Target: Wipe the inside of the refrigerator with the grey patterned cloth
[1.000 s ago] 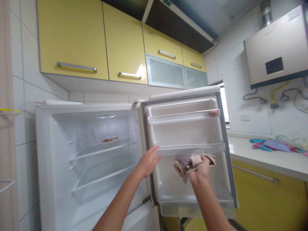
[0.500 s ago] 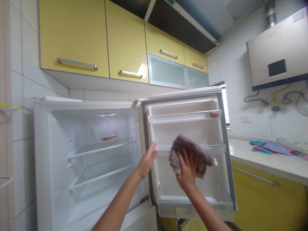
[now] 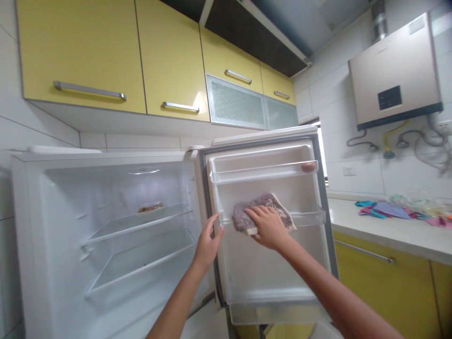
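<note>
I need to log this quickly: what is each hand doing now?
Left hand: open, resting on the fridge door edge.
Right hand: pressing a grey cloth flat on the door shelf.

A: Speckled grey-brown cloth (image 3: 263, 212), pale edge, against the white fridge door (image 3: 264, 263).

B: Whole fridge interior (image 3: 116, 226) is white, shelves clear. Yellow cabinets (image 3: 106, 52) above, silver handles, two frosted glass panels.

A: White countertop (image 3: 391, 230), blue, pink and purple scraps (image 3: 395, 210) on it. Beige water heater (image 3: 393, 80), black display.
</note>
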Demonstrator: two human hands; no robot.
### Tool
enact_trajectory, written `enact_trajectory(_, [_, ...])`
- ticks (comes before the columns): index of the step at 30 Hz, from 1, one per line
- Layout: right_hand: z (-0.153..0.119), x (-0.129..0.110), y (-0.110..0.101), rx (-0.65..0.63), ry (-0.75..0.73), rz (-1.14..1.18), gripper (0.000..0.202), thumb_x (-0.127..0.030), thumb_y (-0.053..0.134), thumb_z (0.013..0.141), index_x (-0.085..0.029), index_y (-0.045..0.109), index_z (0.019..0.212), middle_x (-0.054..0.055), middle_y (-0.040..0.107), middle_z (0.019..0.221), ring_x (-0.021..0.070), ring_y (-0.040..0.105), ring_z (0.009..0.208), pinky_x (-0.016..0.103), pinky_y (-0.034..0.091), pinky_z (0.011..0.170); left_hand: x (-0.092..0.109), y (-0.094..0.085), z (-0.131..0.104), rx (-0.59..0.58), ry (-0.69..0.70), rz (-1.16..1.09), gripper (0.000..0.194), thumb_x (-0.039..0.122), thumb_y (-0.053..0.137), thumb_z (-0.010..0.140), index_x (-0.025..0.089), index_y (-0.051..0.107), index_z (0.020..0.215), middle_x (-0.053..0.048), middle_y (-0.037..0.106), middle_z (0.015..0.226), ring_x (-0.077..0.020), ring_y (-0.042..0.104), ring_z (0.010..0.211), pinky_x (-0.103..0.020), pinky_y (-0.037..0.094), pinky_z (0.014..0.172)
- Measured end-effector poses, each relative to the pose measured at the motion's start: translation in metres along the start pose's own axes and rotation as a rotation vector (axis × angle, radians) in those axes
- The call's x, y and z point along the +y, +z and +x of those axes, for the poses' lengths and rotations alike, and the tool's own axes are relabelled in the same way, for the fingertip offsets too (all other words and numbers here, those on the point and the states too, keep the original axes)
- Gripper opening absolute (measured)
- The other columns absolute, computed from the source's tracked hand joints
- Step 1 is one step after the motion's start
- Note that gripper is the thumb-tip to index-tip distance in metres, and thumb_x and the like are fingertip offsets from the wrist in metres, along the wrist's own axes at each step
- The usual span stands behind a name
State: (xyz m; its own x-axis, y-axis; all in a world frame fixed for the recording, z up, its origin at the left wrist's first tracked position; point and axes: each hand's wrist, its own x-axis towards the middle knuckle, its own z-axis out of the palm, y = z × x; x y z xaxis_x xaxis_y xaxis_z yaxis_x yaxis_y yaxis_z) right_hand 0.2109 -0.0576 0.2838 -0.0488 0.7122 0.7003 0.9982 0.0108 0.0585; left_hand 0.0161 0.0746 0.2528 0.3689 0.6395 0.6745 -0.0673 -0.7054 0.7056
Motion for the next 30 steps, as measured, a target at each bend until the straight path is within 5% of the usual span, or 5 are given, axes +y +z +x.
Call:
enact_trajectory(4, [-0.013,0.051,-0.039,-0.172,0.127,0.019,0.046,-0.036,0.053,0.082,-0.023,0.06,0.125,0.012,0.071,0.118,0.0289,0.064,0.107,0.039,0.044,0.09,-0.008,0.004,0.007,-0.089,0.27,0.314,0.032,0.043,0.058,0.089,0.03,0.071,0.115,-0.006,0.07,0.13,-0.0269,0.053,0.135,-0.058,0.036,0.119])
enact_trajectory(12, [-0.017,0.138,-0.076,-0.449,0.483,0.143,0.033,-0.037,0.047,0.082,-0.016,0.07,0.092,0.014,0.076,0.097,0.0241,0.067,0.081,0.032,0.044,0.07,-0.015,-0.001,0.022,-0.007,0.387,0.44,0.027,0.02,0.056,0.09,0.033,0.076,0.103,0.0,0.08,0.103,-0.0231,0.068,0.11,-0.053,0.055,0.102])
enact_trajectory(19, [0.052,0.1,-0.056,-0.759,0.239,0.185,0.024,-0.027,0.058,0.07,-0.017,0.072,0.087,0.006,0.073,0.074,0.0166,0.06,0.062,0.027,0.042,0.059,-0.007,-0.002,0.02,-0.005,0.317,0.41,0.028,0.016,0.06,0.087,0.035,0.077,0.1,0.002,0.081,0.1,-0.0224,0.069,0.11,-0.051,0.058,0.1])
enact_trajectory(26, [0.106,0.028,0.003,-0.675,-0.073,0.316,0.033,-0.026,0.059,0.07,-0.017,0.074,0.098,0.004,0.076,0.086,0.0156,0.059,0.073,0.025,0.042,0.066,-0.007,0.001,0.015,0.021,0.268,0.404,0.036,0.006,0.06,0.083,0.033,0.077,0.099,0.001,0.081,0.101,-0.0228,0.069,0.11,-0.051,0.057,0.101])
enact_trajectory(30, [0.114,0.019,0.023,-0.642,-0.142,0.456,0.035,-0.027,0.058,0.07,-0.015,0.073,0.098,0.006,0.076,0.091,0.0165,0.058,0.077,0.026,0.044,0.071,-0.009,0.002,0.014,0.026,0.256,0.37,0.038,0.004,0.06,0.082,0.033,0.077,0.1,0.0,0.08,0.103,-0.0226,0.069,0.11,-0.051,0.056,0.102])
